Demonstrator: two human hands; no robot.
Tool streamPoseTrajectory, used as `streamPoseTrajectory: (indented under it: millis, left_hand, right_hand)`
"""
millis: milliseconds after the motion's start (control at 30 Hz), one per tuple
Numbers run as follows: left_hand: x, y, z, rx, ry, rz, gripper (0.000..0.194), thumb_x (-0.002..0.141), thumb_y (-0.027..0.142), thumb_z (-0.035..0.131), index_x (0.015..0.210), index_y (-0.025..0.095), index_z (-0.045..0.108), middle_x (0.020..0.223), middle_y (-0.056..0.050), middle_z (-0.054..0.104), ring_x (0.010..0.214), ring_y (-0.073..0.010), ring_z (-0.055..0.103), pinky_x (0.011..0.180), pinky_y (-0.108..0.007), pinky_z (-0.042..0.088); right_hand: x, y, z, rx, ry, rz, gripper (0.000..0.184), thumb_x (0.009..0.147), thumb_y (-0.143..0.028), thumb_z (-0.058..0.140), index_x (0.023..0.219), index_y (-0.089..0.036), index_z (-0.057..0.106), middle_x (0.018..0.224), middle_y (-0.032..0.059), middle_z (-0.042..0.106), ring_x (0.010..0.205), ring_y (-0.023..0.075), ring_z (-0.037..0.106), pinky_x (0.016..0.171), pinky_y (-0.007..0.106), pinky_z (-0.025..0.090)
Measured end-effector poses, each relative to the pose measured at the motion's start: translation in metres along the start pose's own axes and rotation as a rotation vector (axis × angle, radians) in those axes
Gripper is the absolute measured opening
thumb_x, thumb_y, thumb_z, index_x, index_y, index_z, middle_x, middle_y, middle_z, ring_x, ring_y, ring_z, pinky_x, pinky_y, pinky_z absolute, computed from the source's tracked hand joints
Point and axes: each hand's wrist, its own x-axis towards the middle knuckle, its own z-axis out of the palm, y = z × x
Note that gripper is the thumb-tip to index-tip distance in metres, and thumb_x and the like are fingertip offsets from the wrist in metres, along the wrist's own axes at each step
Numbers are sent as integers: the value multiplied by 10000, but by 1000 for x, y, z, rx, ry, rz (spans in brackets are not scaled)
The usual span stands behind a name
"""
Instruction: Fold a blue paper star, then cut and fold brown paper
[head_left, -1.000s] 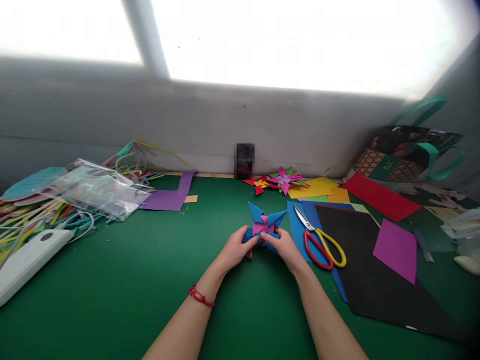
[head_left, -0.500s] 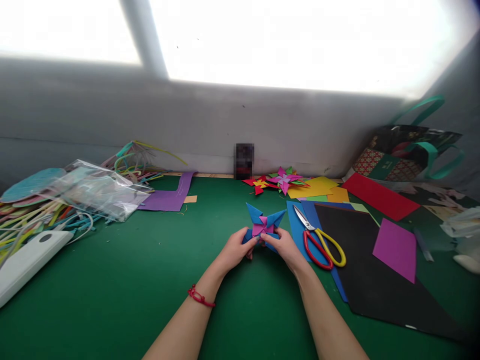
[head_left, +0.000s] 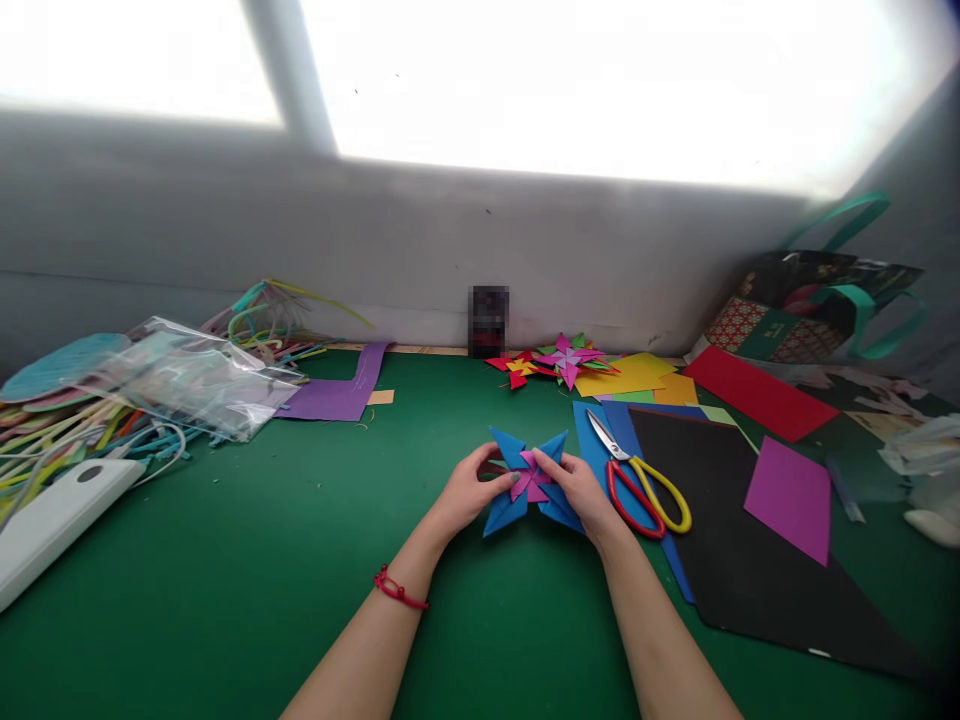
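Note:
A folded paper star [head_left: 507,516], blue with a pink pinwheel centre, is held between my two hands above the green table. My left hand [head_left: 471,490] grips its left side, the thumb resting on the pink middle. On the opposite side my right hand [head_left: 581,490] pinches it, thumb on the pink folds near the top. All four blue points show, and the fingers behind the paper are partly hidden. Right of my right hand lie scissors [head_left: 637,480] with one red and one yellow handle, on blue and black sheets.
Several finished paper stars [head_left: 568,358] lie by the wall beside yellow paper [head_left: 630,375]. A black sheet [head_left: 750,540], a purple square [head_left: 791,497] and a red sheet [head_left: 761,392] spread to the right. Plastic-wrapped strips [head_left: 202,375] and a white device [head_left: 71,520] occupy the left.
The paper star has tilted to face upward, so its lower blue points now show. My right thumb has moved up onto the pink centre, and my left fingers have shifted along the edge.

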Motion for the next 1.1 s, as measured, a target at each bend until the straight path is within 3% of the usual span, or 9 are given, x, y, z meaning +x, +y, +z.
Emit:
streamPoseTrajectory:
  millis: [100, 267, 600, 767, 900, 1100]
  left_hand:
    - [-1, 2, -3, -126, -24, -12, 502, 697, 294, 654, 1156, 185, 484, 1039, -75, 589, 976, -217, 535, 818, -311, 437]
    - [-2, 0, -6, -162, -22, -26, 410, 664, 261, 688, 1038, 168, 548, 1004, -64, 599, 951, -206, 544, 829, -300, 433]
    - [-2, 1, -6, -141, -35, -29, 393, 653, 233, 691, 1021, 163, 575, 988, -65, 621, 919, -207, 568, 806, -300, 448]
    - [0, 1, 0, -219, 63, -93, 346, 661, 293, 683, 961, 136, 613, 971, -85, 645, 930, -220, 577, 817, -309, 446]
    - [3, -5, 4, -250, 194, -190, 298, 651, 364, 676, 803, 111, 638, 833, -88, 674, 806, -219, 614, 727, -317, 479]
    - [3, -10, 6, -191, 266, -184, 278, 626, 363, 691, 734, 116, 627, 743, -69, 670, 710, -198, 620, 635, -294, 498]
  right_hand:
    - [-3, -2, 4, -28, -71, 22, 327, 657, -446, 639, 734, -129, 653, 696, 32, 631, 630, 147, 551, 584, 249, 403]
    - [-4, -2, 3, -66, -103, 38, 348, 653, -469, 634, 749, -135, 661, 709, 29, 626, 619, 138, 534, 584, 250, 388]
    - [-3, 0, 1, -103, -122, -17, 340, 685, -452, 611, 747, -119, 645, 677, 25, 595, 613, 129, 508, 578, 248, 378]
    - [-3, -1, 4, -167, -81, -80, 334, 692, -447, 605, 748, -121, 648, 718, 41, 617, 655, 148, 526, 606, 258, 396]
    - [-5, -5, 9, -210, -103, -102, 340, 687, -447, 607, 778, -124, 662, 777, 63, 645, 710, 176, 553, 639, 273, 414]
    - [-6, -6, 11, -267, -89, -120, 346, 686, -460, 597, 753, -127, 662, 737, 50, 642, 684, 171, 550, 614, 265, 411]
